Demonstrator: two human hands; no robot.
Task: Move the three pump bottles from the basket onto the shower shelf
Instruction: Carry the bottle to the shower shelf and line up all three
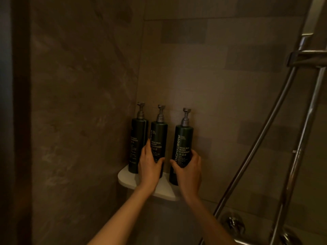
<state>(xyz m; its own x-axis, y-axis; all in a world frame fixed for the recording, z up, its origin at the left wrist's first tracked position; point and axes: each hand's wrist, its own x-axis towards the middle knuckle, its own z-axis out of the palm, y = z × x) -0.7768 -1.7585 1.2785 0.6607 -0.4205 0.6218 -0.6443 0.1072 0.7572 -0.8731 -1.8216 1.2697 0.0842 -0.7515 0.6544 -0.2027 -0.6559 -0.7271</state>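
In a dim, brown-tiled shower corner, three dark green pump bottles stand upright on a white corner shelf (162,189). The left hand (150,167) wraps the middle bottle (158,138); the right hand (188,169) clasps the right bottle (183,144) at the shelf's right end. The left bottle (137,138) stands against the side wall. Right of the shelf run a chrome shower rail (308,121) and hose (261,144).

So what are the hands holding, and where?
Left hand wraps the middle bottle; right hand wraps the right bottle. Each grip is on the lower body.
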